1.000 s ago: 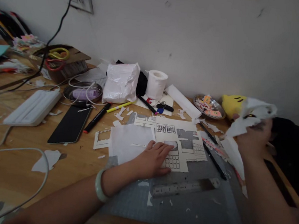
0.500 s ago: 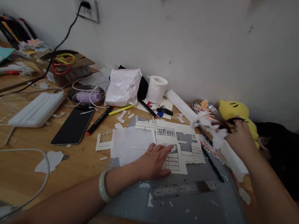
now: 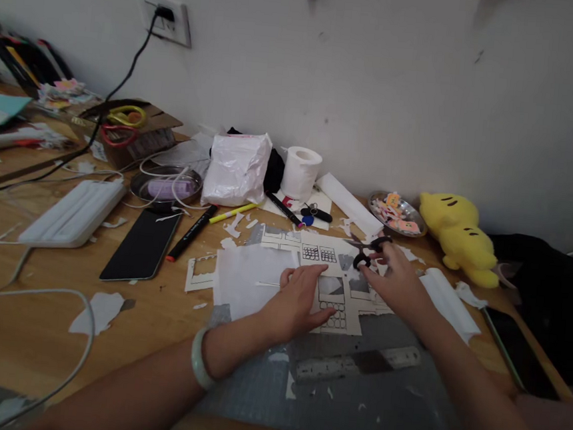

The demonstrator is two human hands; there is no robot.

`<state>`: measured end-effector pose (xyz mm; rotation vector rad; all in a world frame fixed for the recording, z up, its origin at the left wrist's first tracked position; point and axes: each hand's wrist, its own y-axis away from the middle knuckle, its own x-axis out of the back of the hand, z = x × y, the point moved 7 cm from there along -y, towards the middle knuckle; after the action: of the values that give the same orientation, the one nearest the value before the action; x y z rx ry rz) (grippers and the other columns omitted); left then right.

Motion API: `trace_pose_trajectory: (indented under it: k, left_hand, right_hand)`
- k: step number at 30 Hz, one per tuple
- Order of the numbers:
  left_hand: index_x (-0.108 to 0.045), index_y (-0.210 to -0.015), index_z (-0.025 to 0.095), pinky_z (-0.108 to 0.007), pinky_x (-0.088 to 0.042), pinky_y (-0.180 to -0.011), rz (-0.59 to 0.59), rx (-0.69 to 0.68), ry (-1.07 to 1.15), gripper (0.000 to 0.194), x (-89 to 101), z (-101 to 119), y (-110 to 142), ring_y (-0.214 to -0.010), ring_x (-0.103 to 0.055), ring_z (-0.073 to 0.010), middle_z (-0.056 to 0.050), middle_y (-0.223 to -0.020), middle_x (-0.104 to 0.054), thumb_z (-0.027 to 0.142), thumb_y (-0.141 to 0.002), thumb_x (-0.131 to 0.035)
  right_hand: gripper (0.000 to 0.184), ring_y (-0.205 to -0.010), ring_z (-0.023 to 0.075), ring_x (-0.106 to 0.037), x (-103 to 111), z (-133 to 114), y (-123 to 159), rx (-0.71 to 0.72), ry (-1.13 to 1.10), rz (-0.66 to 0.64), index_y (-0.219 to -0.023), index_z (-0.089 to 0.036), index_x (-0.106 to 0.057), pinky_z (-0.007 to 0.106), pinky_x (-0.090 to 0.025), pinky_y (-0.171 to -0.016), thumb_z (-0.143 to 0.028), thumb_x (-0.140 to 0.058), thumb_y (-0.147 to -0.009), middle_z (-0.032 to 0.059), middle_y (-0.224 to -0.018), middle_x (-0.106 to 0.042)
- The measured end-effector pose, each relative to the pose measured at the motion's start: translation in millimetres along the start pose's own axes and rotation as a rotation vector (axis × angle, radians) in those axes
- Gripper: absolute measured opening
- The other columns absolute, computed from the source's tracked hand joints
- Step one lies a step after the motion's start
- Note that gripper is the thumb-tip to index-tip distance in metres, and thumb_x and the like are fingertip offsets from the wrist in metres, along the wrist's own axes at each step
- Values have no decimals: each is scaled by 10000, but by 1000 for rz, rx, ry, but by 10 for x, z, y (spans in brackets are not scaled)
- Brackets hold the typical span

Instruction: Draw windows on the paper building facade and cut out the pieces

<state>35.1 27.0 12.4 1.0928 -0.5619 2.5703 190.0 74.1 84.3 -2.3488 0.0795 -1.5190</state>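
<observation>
- R hand (image 3: 397, 275): clamped on scissors (image 3: 361, 260), thumb + fingers at the black handles. Can't tell if any finger is thru a loop.
- Scissors: just above the far R part of drawn sheet (image 3: 334, 313), blades aimed L & away from person. Blade gap too small to tell.
- L hand (image 3: 296, 303): palm down, fingers apart, nothing gripped; lies over drawn sheet nr its cut-out window. Firm contact vs. light hover: can't tell.
- Drawn sheet: on cutting mat (image 3: 374, 410), mid worktop (image 3: 143, 363), w/ plain white sheet (image 3: 251, 272) just L of it.
- Grip tip: prob. best to seat thumb + fingers fully in loops b4 closing blades; a fingertip hold likely wobbles.
- Safety: L fingertips s/b well clear of the blade line, as both hands are nr each other.
- Support: thin strips btwn openings look easy to tear, so press on wider areas, e.g. by the circles, & lift no strip by its end.
- Clearance: steel ruler (image 3: 356, 363) lies nr sheet's lower edge; slide it off if paper needs turning. Loose scraps (image 3: 235, 224) may snag too.
</observation>
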Motion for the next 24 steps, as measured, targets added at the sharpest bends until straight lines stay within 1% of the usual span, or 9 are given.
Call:
trace_pose_trajectory:
  k: [2, 5, 8, 9, 11, 13, 16, 20, 24]
  left_hand:
    - [-296, -1258, 176, -459, -267, -978, -10, -37, -13, 562, 3, 34, 8, -1177, -419, -271, -133, -1253, -477, 367, -788, -536]
    - [-316, -1249, 180, -426, -269, -974, -23, -101, -41, 539, -18, 73, 28, -1167, -419, -256, -110, -1244, -487, 372, -791, -526]
    - [-293, -1273, 179, -433, -245, -983, -53, -136, -70, 647, -72, 76, 52, -1166, -410, -265, -104, -1257, -482, 419, -742, -572]
    - [-279, -1285, 177, -439, -238, -985, -65, -143, -76, 702, -92, 72, 59, -1169, -406, -272, -107, -1267, -475, 441, -716, -593]
    - [-249, -1307, 172, -450, -227, -988, -80, -149, -85, 803, -122, 58, 72, -1181, -393, -286, -119, -1293, -455, 476, -667, -627]
    - [-224, -1323, 164, -463, -210, -994, -85, -148, -96, 871, -144, 41, 79, -1192, -381, -299, -134, -1306, -443, 493, -636, -647]
    - [-193, -1338, 148, -477, -194, -999, -99, -138, -103, 935, -178, 11, 80, -1198, -375, -309, -150, -1314, -433, 498, -611, -665]
    - [-166, -1349, 134, -474, -193, -998, -110, -133, -89, 991, -207, -23, 81, -1194, -380, -306, -159, -1319, -426, 499, -589, -686]
    - [-178, -1353, 130, -469, -195, -996, -123, -120, -84, 980, -207, -45, 80, -1196, -378, -311, -164, -1323, -420, 500, -600, -685]
  right_hand:
    - [199, -699, 197, -561, -47, 118, 41, -98, -105, -49, -831, -200, -513, 321, -470, -654, -315, -558, -674, 51, -812, -596]
    - [232, -623, 173, -545, -123, 323, 164, -211, -200, -147, -790, -197, -524, 295, -467, -581, -385, -585, -670, 27, -733, -596]
    - [269, -614, 192, -562, -193, 474, 356, -310, -175, -308, -709, -198, -547, 317, -472, -570, -464, -582, -689, 24, -662, -603]
    - [297, -596, 191, -570, -219, 502, 432, -356, -216, -371, -680, -194, -553, 322, -478, -560, -489, -566, -702, 31, -657, -614]
    - [378, -572, 190, -589, -283, 532, 605, -493, -364, -509, -655, -177, -567, 332, -498, -551, -540, -507, -743, 62, -677, -642]
    - [430, -624, 201, -623, -321, 543, 768, -662, -560, -574, -702, -157, -587, 346, -528, -578, -562, -463, -778, 101, -758, -666]
    - [372, -760, 226, -647, -336, 540, 896, -806, -780, -545, -800, -168, -599, 366, -549, -653, -524, -488, -794, 121, -917, -669]
    - [295, -816, 240, -648, -377, 491, 927, -828, -910, -535, -805, -218, -615, 356, -544, -684, -495, -515, -798, 96, -970, -668]
    - [329, -779, 206, -637, -402, 440, 913, -855, -999, -472, -782, -189, -626, 324, -532, -687, -511, -625, -713, 96, -932, -667]
